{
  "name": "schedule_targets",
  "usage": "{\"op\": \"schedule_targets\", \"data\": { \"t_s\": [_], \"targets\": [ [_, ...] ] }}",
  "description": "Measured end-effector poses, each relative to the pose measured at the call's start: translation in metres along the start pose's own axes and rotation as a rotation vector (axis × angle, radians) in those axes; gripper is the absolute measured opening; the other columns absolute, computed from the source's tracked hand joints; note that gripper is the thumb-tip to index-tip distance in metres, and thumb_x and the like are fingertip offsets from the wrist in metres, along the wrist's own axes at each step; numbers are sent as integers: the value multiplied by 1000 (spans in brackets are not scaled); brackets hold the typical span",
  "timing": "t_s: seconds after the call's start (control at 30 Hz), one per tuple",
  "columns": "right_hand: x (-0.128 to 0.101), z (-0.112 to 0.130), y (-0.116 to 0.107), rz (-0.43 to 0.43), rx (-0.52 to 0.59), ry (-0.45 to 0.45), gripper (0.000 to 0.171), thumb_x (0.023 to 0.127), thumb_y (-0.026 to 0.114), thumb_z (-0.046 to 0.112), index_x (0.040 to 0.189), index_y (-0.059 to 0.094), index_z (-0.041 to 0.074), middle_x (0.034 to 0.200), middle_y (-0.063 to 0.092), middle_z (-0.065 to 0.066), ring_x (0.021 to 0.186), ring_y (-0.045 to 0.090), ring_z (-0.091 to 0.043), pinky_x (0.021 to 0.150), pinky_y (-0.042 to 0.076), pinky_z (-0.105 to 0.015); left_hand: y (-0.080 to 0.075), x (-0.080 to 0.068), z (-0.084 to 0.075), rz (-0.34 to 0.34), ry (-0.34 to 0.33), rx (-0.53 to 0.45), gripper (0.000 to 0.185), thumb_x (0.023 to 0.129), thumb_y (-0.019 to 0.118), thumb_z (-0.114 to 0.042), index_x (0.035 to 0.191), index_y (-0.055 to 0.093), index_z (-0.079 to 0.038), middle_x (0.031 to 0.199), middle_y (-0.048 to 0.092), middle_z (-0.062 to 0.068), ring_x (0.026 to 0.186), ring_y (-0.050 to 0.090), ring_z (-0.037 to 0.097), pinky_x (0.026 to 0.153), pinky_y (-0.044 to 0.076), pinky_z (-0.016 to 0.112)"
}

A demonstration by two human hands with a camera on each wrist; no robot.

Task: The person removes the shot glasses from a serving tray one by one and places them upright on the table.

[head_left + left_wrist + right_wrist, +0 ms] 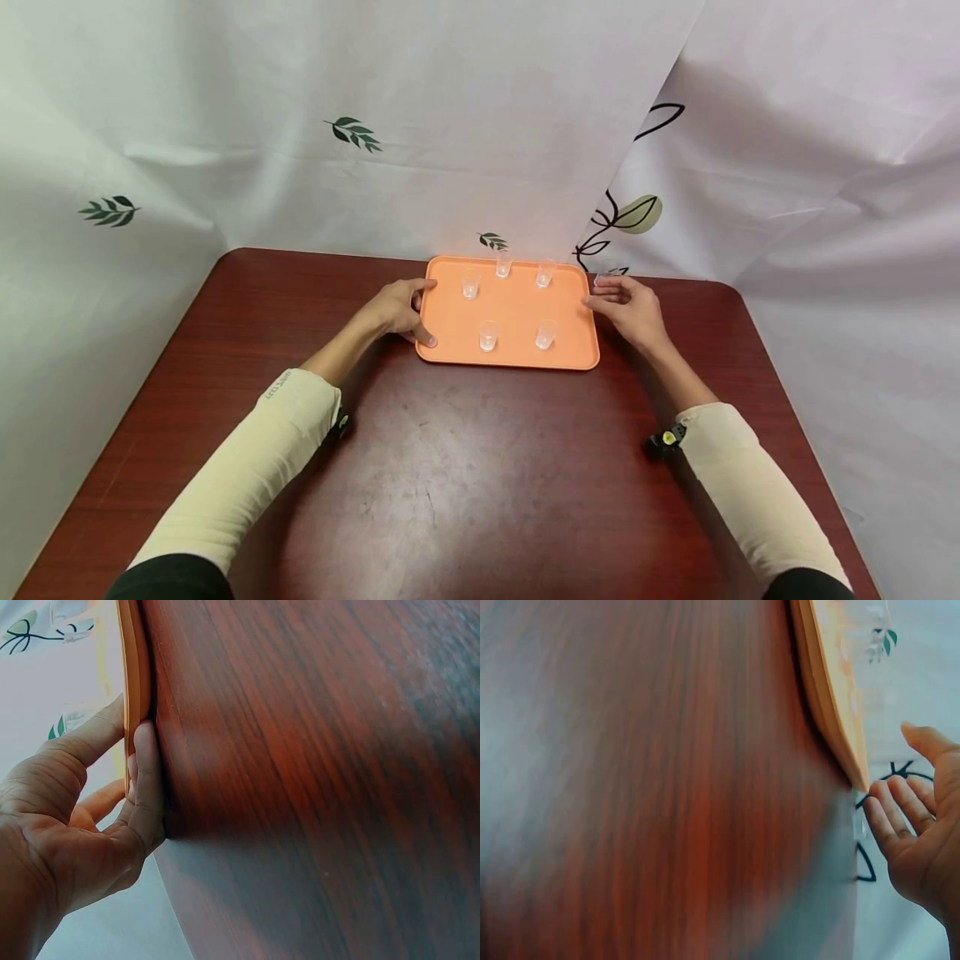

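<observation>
You are bracing the tray [450, 333], lying at the bench's [465, 475] far middle, between both hands, left hand [396, 310] pinching its left rim and right hand [630, 308] touching its right edge with relaxed fingers, keeping five cups [488, 335] upright.

Orange tray [450, 321], flat, five clear cups [488, 335] upright

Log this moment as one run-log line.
left hand: grips orange plastic tray left edge | right hand: at right edge | five clear cups on tray | dark wooden table
</observation>
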State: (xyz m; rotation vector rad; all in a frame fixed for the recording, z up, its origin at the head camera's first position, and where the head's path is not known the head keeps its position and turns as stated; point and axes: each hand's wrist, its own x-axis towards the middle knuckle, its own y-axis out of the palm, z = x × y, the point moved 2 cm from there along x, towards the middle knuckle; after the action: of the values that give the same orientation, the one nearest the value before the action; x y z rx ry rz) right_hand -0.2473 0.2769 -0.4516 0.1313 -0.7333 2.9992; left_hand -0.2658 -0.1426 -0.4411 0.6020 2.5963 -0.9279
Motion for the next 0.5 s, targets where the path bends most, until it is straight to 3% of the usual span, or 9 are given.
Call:
{"op": "schedule_targets", "data": {
  "t_s": [0.23, 0.5],
  "targets": [
    [8, 10, 20, 30, -2, -10, 54, 97, 91, 20, 140, 73, -7, 130, 77, -30, 94, 69, 9, 89, 58, -5, 0, -1, 2, -3, -2, 2, 128, 72, 105, 6, 178, 37, -14, 116, 45, 13, 72, 67, 14, 69, 73, 32],
    [15, 15, 36, 38, 17, 7, 54, 96, 91, 19, 140, 73, -5, 133, 76, -28, 101, 70, -3, 90, 58, -8, 0, 0, 1, -2, -15, 21, 126, 74, 104, 4, 178, 37, -17, 116, 45, 12, 70, 67, 13, 69, 72, 31]
  ]
}}
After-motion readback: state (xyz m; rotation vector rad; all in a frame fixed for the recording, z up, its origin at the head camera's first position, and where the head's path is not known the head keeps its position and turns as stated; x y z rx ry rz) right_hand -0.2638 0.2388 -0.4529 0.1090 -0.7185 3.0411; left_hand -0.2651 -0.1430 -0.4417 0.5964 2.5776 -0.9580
